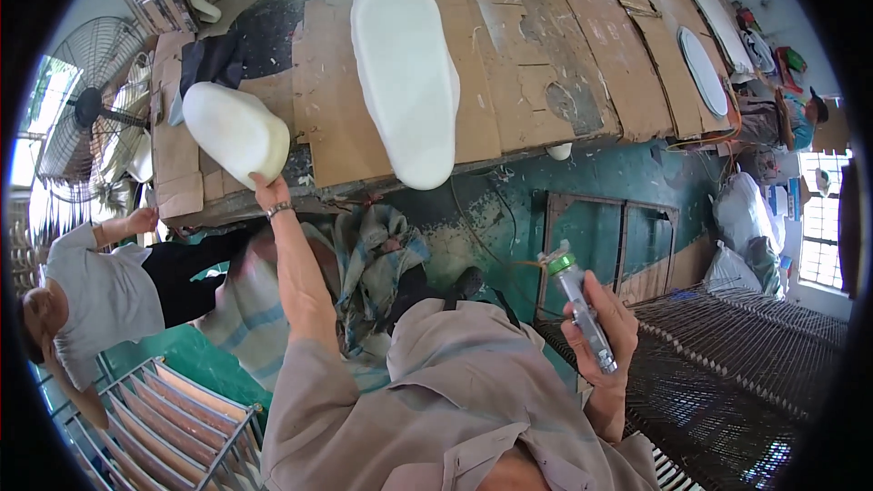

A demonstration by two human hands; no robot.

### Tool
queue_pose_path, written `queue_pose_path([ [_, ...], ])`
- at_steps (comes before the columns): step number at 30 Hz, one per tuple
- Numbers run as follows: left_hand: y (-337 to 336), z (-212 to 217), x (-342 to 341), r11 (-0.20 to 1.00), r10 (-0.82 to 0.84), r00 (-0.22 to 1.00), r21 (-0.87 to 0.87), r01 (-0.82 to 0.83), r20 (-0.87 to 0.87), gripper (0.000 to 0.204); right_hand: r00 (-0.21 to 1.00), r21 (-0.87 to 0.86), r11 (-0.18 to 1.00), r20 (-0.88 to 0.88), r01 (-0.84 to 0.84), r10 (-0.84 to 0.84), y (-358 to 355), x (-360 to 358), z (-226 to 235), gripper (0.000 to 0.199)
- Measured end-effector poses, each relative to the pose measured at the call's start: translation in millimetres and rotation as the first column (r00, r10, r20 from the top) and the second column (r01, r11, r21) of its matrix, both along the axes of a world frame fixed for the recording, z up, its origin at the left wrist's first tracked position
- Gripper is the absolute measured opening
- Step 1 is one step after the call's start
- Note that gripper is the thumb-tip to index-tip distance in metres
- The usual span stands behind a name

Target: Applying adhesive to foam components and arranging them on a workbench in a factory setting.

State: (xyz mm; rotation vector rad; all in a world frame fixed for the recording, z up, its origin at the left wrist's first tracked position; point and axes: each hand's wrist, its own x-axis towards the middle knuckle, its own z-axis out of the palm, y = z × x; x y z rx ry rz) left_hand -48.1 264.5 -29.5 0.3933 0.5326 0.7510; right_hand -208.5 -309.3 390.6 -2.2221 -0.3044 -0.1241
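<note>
My left hand (269, 193) reaches forward and grips the near edge of a white rounded moulded piece (235, 130) that lies on the cardboard-covered workbench (509, 82). A longer white moulded piece (405, 68) lies on the same bench, its near end hanging over the bench edge. My right hand (605, 323) is held low at the right, closed around a grey metal spray tool (582, 309) with a green cap near its tip; a thin hose runs from the tip toward the bench.
A person in a white shirt (100, 295) leans at the left by the bench corner. A large fan (86, 109) stands far left. A wire mesh rack (746, 373) is at the right, a metal slatted rack (173, 427) lower left, and an oval white plate (702, 68) far right.
</note>
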Motion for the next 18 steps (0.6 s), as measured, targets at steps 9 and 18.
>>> queue_pose_path([
  [9, -48.8, -24.5, -47.3, 0.993, -0.097, 0.970, -0.092, 0.078, -0.223, 0.043, 0.999, -0.004, 1.000, 0.034, -0.018, 0.018, 1.0, 10.3, -3.6, 0.052],
  [18, -195.8, -80.7, -200.1, 0.749, -0.577, 0.447, -0.223, 0.624, -0.684, 0.017, 0.993, 0.004, 0.999, 0.103, -0.053, 0.052, -37.7, -9.3, -5.6, 0.049],
])
